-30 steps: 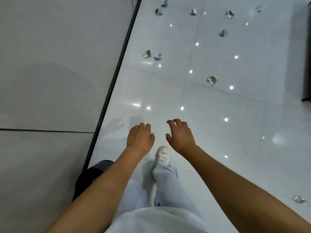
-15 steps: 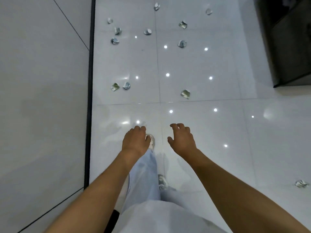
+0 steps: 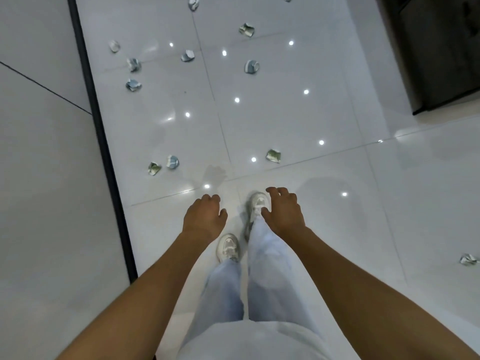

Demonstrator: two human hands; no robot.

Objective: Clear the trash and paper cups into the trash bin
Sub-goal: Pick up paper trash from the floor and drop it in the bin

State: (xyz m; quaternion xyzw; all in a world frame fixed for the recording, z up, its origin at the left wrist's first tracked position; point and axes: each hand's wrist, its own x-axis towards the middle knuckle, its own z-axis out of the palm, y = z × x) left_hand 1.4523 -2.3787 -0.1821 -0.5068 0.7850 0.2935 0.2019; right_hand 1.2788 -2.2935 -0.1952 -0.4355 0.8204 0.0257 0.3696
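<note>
Closing on the litter: since the earlier frames the scattered cups are sitting lower and larger in view, the right shoe [image 3: 257, 203] is now leading, and the dark bin seen low by the wall a second back is no longer showing. I am carrying both arms out front, left hand [image 3: 204, 219] and right hand [image 3: 283, 210] loosely curled and holding nothing, apart from each other above the white tiled floor [image 3: 324, 229]. Nearest targets are lying just ahead: a green-printed crumpled cup [image 3: 273, 155] ahead and slightly right, and a pair off to the left, a greenish one [image 3: 154, 168] just beside a blue-white cup [image 3: 172, 162], both near the black strip [image 3: 104, 141] at the foot of the wall. Further cups are lying well beyond, and one piece [image 3: 468, 259] is sitting far right. All are looking crushed and light, probably easy to pinch by a folded rim. My judgement: I should be stopping short of the near three, crouching, and taking one in each hand rather than stepping among them, since the glossy tile is looking slippery and a kicked cup would skid. The bin is out of view, so I am needing to turn back to find it.
</note>
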